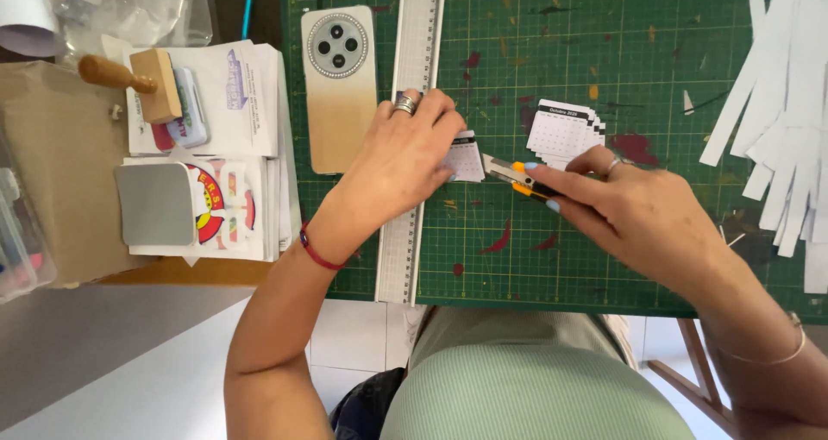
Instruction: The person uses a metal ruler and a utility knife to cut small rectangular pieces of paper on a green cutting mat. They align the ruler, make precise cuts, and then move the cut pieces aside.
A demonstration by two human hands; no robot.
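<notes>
Left hand (405, 151): we pressed fingers together on the metal ruler (412, 138) and small calendar card (466, 157).
Right hand (634, 211): our fingers clamped a utility knife (511, 176), blade beside the card.

Bare green mat (655, 78) open above right hand (642, 211) — ruler (412, 147), phone (340, 86) block left, paper strips (789, 121) crowd right.

Bright, even daylight, soft shadows, sharp focus, slight glare on white paper.
</notes>
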